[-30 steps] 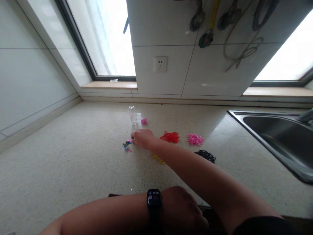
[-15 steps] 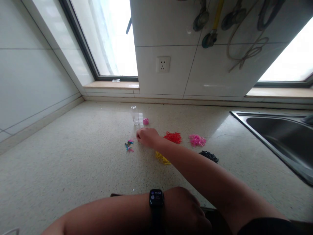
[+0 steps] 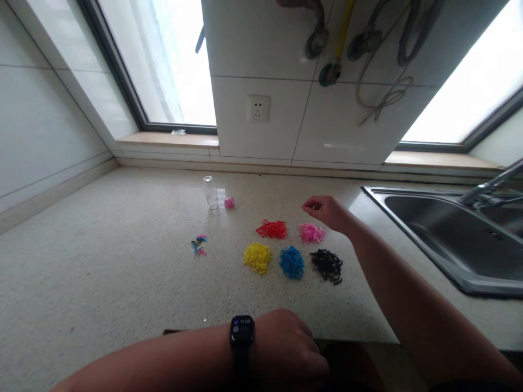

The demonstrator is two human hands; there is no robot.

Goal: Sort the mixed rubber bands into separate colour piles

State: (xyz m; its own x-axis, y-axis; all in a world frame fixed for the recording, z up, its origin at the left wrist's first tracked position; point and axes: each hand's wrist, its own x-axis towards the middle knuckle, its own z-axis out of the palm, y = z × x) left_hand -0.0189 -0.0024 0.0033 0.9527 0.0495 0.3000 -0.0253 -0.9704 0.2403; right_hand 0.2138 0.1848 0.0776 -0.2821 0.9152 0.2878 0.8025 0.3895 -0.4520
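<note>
Over the counter, just above a pile of small pink rubber bands (image 3: 312,232), hovers my right hand (image 3: 329,212), its fingers bent and slightly apart from the thumb with nothing visible between them. My left hand (image 3: 290,348), below a black watch, rests curled at the counter's front edge; its fingertips are hidden. Near the pink pile lie red bands (image 3: 272,229), yellow bands (image 3: 257,257), blue bands (image 3: 292,263) and black bands (image 3: 327,264). Farther left is a small mixed-colour cluster of bands (image 3: 199,245).
A clear, empty-looking tube-shaped container (image 3: 211,193) stands behind the piles, with a small pink object (image 3: 229,203) beside it. A steel sink (image 3: 429,228) with a faucet is set into the counter (image 3: 122,261) at the right. A wall socket (image 3: 259,108) is at the back.
My right hand has moved right, from near the mixed cluster to above the pink pile, uncovering the blue pile. The view has shifted rightward. My left hand stays curled at the counter's edge.
</note>
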